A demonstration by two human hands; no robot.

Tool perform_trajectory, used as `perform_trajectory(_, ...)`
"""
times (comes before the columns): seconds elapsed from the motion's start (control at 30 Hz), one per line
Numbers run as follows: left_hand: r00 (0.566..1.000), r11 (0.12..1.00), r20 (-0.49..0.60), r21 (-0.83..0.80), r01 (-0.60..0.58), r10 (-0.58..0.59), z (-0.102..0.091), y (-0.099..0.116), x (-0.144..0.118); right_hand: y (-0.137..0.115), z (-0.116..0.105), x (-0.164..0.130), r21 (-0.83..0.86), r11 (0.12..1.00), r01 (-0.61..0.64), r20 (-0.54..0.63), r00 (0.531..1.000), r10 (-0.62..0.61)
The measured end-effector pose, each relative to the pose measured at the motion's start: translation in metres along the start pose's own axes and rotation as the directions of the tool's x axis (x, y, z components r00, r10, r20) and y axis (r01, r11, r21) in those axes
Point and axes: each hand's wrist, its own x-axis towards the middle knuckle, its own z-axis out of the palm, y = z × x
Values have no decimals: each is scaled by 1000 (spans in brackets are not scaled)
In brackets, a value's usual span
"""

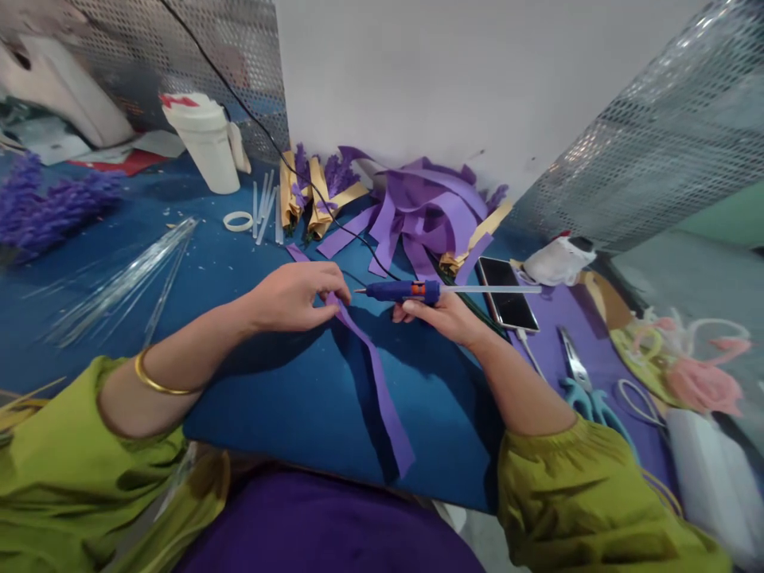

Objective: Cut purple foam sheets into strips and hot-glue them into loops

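Left hand (292, 296) pinches the purple strip (376, 374), right hand (445, 314) grips the glue gun (403, 291); nozzle apparently just short; steadying strip advisable.

The left hand (295, 296) covers the top of the purple paper strip (382, 390), the right hand (445, 314) hides the glue gun's (403, 291) handle, and the picture's edge cuts off the purple flowers (41, 207).

Centre frame: left hand (295, 296) pinches purple paper strip (377, 374) on blue table (286, 398). Right hand (445, 314) grips blue glue gun (403, 291), nozzle pointing left. Phone (507, 302) right of it.
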Motion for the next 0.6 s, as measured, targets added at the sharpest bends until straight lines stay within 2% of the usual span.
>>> perform_trajectory(0.07,997,998,59,50,44,-47,1,-2,0,0,2,0,-7,1000,13,7,1000,-13)
perform_trajectory(0.13,982,987,119,80,141,-150,3,-8,2,0,6,-1,-17,999,35,23,999,-35)
perform_trajectory(0.23,947,965,197,-17,262,-253,3,-18,6,2,11,-1,-35,997,75,45,996,-74)
perform_trajectory(0.47,928,882,313,-353,312,-203,-1,-25,6,2,9,0,-78,994,72,110,992,-63)
perform_trajectory(0.6,926,861,314,-389,327,-210,1,-25,7,1,12,-1,-85,995,56,115,992,-46)
